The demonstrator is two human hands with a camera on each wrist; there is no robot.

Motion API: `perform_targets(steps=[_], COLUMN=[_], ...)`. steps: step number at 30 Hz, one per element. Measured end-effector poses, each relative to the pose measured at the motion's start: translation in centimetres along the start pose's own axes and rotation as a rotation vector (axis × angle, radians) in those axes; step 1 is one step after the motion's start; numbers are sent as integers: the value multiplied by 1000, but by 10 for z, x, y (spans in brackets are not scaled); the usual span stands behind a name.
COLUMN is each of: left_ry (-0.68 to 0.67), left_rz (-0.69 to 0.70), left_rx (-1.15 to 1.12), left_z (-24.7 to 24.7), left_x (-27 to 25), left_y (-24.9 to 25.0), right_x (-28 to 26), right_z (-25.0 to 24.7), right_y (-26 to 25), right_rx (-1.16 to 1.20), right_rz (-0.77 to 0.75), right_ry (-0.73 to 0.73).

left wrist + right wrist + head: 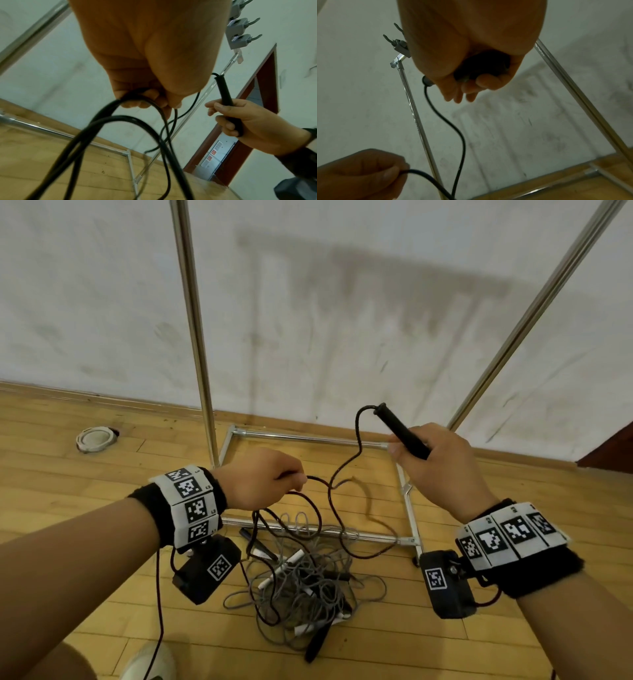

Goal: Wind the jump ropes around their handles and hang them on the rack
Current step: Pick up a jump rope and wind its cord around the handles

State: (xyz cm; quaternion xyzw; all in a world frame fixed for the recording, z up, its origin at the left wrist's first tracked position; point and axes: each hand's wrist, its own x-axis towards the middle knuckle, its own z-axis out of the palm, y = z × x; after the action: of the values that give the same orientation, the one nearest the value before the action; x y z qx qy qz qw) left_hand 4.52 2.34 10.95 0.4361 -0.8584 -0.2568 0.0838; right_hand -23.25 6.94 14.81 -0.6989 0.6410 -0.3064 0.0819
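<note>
Right now the right hand (442, 467) has its grip wrapped round a black jump-rope handle (402, 431), fingers curled about the lower half, the cord end tilted up and away from the palm so the shaft is bare for winding. No turns on it yet. The black rope (342, 470) leaves the handle tip, loops down and runs across to the left hand (260, 477), which sits lower and to the left of the right grip. Left grip is pinching the cord between thumb and curled fingers; the left wrist view shows several strands passing through those fingers (147, 97), so it likely gathers slack and keeps tension for feeding the wraps.

Below both hands, on the wooden floor (68, 481), lies the tangled pile of remaining ropes (301, 587), grey and black cords with white and black handles mixed; the held rope trails down into it. Its second handle cannot be picked out with certainty.

Beyond the hands stands the metal rack (193, 320), base frame on the floor, uprights rising past the right grip. Grey hooks (240, 25) on its top bar show only in the wrist views, nothing hung on those visible.

Judgement: early stage, first rope being prepared for winding; snagging in the pile looks like the main risk.
</note>
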Motion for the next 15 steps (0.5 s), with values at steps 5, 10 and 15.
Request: perform_targets(steps=[5, 10, 15], left_ry=[10, 133, 40], left_rz=[114, 187, 136], left_rx=[-8, -91, -81], left_z=[-1, -3, -6], left_x=[-1, -5, -7], left_y=[22, 37, 33], right_x=[-14, -16, -13], right_z=[24, 39, 33], right_y=[-25, -38, -40], right_rx=[276, 434, 331], right_rz=[-67, 32, -52], right_ry=[-224, -281, -310])
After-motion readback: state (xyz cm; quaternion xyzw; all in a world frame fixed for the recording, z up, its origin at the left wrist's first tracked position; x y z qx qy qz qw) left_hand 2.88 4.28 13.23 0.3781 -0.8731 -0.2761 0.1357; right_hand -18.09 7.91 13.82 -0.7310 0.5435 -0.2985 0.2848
